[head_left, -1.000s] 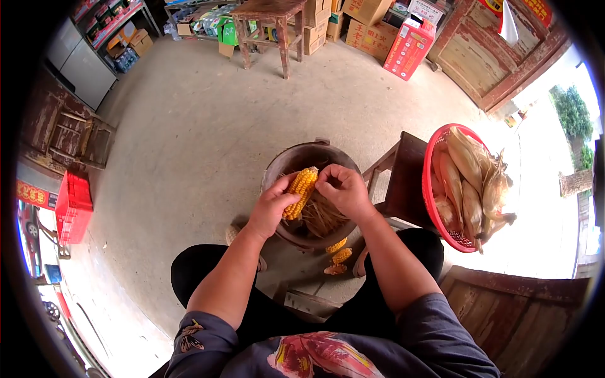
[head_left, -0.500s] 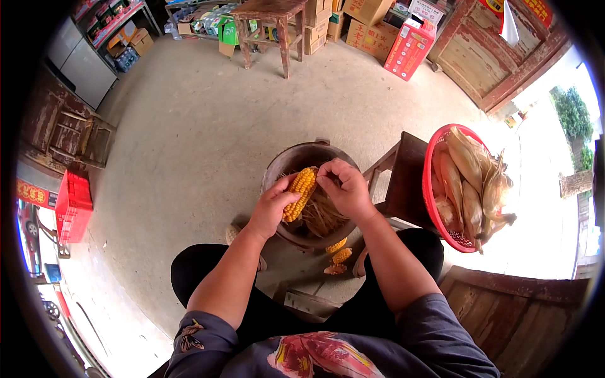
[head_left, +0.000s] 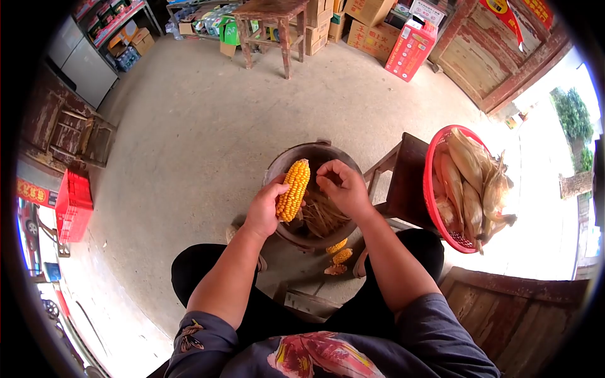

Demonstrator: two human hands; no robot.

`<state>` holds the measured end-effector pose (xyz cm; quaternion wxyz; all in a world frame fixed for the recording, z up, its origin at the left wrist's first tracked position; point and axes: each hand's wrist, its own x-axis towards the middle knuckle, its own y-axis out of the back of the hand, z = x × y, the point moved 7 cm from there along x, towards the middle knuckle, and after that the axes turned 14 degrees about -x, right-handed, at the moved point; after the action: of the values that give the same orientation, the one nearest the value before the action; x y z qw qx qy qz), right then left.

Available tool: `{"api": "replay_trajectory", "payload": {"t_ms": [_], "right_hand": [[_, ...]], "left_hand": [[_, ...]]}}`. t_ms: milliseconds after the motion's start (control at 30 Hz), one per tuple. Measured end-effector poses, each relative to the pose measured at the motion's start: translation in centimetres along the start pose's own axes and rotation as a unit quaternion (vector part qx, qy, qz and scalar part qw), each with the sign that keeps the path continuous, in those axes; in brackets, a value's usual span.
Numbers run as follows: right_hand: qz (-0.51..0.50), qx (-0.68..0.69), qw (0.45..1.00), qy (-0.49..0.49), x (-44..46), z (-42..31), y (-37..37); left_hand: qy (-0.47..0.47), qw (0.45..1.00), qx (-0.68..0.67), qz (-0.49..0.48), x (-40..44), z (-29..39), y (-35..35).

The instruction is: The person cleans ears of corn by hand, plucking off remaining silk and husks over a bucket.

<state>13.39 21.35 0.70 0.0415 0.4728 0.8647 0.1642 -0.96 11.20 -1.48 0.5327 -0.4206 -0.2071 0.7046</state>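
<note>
Corn cob (head_left: 293,191), bare and thick with yellow kernels, stands nearly upright at the centre of the clock face, tip towards twelve. It is over a round bucket (head_left: 305,151), a position that would let anything loose drop inside; pale dry husk strands (head_left: 324,217) already lie there. The left hand (head_left: 262,208), on the cob's nine o'clock side, has its fingers closed around the lower part, seemingly to steady it while leaving the upper rows exposed. The right hand (head_left: 346,191), towards three o'clock, is just beside the cob but apart from it. Its fingers are curled, thumb close to forefinger; whether they pinch anything small, I cannot tell. The person's knees spread to either side of the bucket, probably to bring it close. At three o'clock, a red basket (head_left: 430,183) of ears in dry husks (head_left: 472,208) leans beside a dark stool (head_left: 409,183), apparently within easy reach. Yellow corn pieces (head_left: 341,255) lie on the floor at five o'clock.
</note>
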Motion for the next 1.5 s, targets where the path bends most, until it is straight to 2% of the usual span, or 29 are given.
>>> {"api": "replay_trajectory", "payload": {"t_ms": [133,233,300,333,433,533,600,733,800,833,867,933,1000,1067,1200,1267,1300,1367,1500], "right_hand": [[-0.024,0.017,1.000,-0.007,-0.3,-1.2,-0.1],[-0.028,-0.001,0.999,-0.027,-0.4,-1.1,-0.1],[-0.014,-0.085,0.996,-0.012,-0.4,-1.0,0.3],[-0.013,-0.085,0.996,-0.012,-0.5,-1.1,0.3],[-0.007,-0.110,0.994,0.023,-0.6,-1.9,0.5],[-0.029,-0.096,0.995,-0.021,-0.6,-0.9,0.4],[-0.067,0.147,0.984,-0.075,-0.5,0.2,-0.3],[-0.054,0.235,0.964,-0.113,-0.1,0.8,0.4],[-0.058,0.072,0.985,-0.145,0.1,2.4,0.8],[-0.070,-0.135,0.981,-0.119,0.1,2.3,1.2],[-0.069,-0.135,0.981,-0.119,0.0,2.4,1.2],[-0.095,-0.394,0.914,-0.010,-0.3,1.8,0.4],[-0.077,-0.396,0.915,0.010,-0.5,2.2,-0.1],[0.030,-0.247,0.967,0.054,-0.5,0.9,0.5],[-0.027,-0.219,0.975,-0.009,0.0,0.5,0.8],[-0.042,-0.073,0.996,-0.037,0.1,0.2,0.7],[-0.042,-0.073,0.996,-0.038,0.0,-0.2,0.7],[-0.057,0.034,0.996,-0.056,-0.3,-0.7,0.0],[-0.045,0.000,0.999,-0.021,-0.5,-1.1,-0.3]], "left_hand": [[-0.010,0.999,0.037,-0.001,-0.1,-0.1,-0.3],[-0.046,0.990,0.129,-0.013,-0.2,0.3,-1.0],[-0.050,0.986,0.156,-0.008,-0.4,0.5,-1.5],[-0.056,0.981,0.183,-0.003,-0.4,0.6,-1.6],[-0.050,0.981,0.190,-0.005,-0.3,0.5,-1.4],[-0.042,0.985,0.169,-0.015,-0.3,0.2,-1.6],[-0.044,0.983,0.177,-0.006,-0.2,0.2,-1.3],[-0.053,0.985,0.160,0.025,0.0,0.4,-0.3],[-0.042,0.992,0.116,0.017,0.0,0.5,-0.2],[-0.032,0.997,0.072,0.009,0.0,0.5,-0.3],[-0.032,0.997,0.072,0.009,0.1,0.5,0.0],[0.000,1.000,0.000,-0.002,0.4,0.0,0.5],[0.003,1.000,-0.012,0.003,0.5,-0.1,0.8],[0.018,1.000,-0.021,-0.007,0.4,-0.2,0.7],[0.023,1.000,-0.014,0.012,0.2,-0.3,0.7],[0.029,1.000,0.000,0.010,0.2,-0.4,0.7],[0.030,1.000,0.000,0.010,0.2,-0.5,0.5],[-0.026,0.999,0.031,0.001,0.2,0.0,-0.1],[-0.043,0.997,0.067,0.002,0.5,-0.1,0.1]]}}
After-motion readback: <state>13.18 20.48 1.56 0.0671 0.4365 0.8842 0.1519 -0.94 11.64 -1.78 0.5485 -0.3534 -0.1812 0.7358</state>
